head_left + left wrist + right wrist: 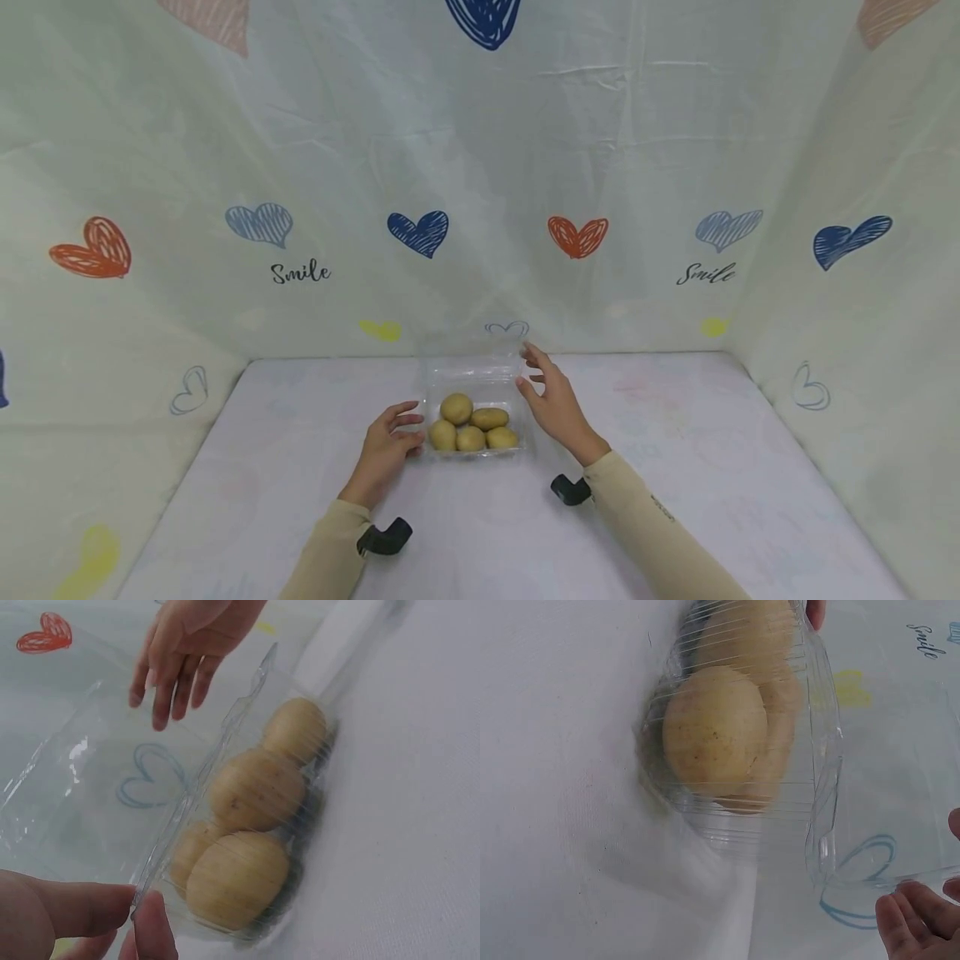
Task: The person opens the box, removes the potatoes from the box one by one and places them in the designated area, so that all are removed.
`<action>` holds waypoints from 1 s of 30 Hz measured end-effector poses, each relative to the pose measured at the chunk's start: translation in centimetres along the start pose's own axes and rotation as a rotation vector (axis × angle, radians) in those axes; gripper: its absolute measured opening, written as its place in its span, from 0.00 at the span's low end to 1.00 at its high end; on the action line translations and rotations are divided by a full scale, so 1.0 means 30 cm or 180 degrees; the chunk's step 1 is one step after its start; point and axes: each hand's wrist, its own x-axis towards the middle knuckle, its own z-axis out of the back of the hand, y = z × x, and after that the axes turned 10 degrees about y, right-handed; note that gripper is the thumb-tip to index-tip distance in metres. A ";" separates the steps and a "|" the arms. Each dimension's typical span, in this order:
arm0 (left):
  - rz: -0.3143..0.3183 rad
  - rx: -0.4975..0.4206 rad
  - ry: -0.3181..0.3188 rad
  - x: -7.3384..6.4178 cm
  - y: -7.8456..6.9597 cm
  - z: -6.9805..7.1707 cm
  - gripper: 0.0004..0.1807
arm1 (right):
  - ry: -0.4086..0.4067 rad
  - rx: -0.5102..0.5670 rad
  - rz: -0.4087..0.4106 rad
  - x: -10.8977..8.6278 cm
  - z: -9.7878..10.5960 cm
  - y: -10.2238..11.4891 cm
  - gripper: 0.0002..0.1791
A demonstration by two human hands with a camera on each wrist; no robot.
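Several potatoes (457, 408) lie in a clear plastic clamshell box (480, 452), whose lid (52, 795) stands raised at the back. On the left side, my left hand (386, 450) pinches the box's rim between thumb and fingers, as the left wrist view shows. My right hand (558, 408) is at the lid's right side with its fingers extended and apart. In the right wrist view its fingertips (907, 919) are at the lid's edge; whether they press on it I cannot tell. Through the ribbed wall, a potato (716, 731) shows close up.
A white cloth-covered table (300, 500) carries the box near its back edge. Behind it hangs a pale curtain (480, 150) printed with hearts and the word Smile. Black wrist mounts (386, 537) stick out from both beige sleeves (652, 517).
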 end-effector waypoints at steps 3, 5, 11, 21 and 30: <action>0.0014 -0.0019 -0.0004 0.001 -0.003 0.000 0.32 | 0.0046 0.0048 -0.0047 0.007 -0.002 -0.001 0.36; 0.0018 -0.0019 0.0010 0.001 -0.003 0.000 0.32 | 0.0057 0.0047 -0.0058 0.012 -0.004 -0.002 0.37; 0.0047 0.0060 0.0068 -0.006 -0.011 -0.003 0.31 | 0.0084 0.0083 -0.0101 0.021 -0.011 -0.010 0.39; 0.0188 0.0157 0.0097 -0.004 -0.011 0.001 0.28 | 0.0171 0.0163 -0.0226 0.037 -0.014 -0.021 0.43; 0.0198 0.0141 0.0098 -0.003 -0.009 0.004 0.28 | 0.0237 0.0208 -0.0325 0.044 -0.011 -0.018 0.44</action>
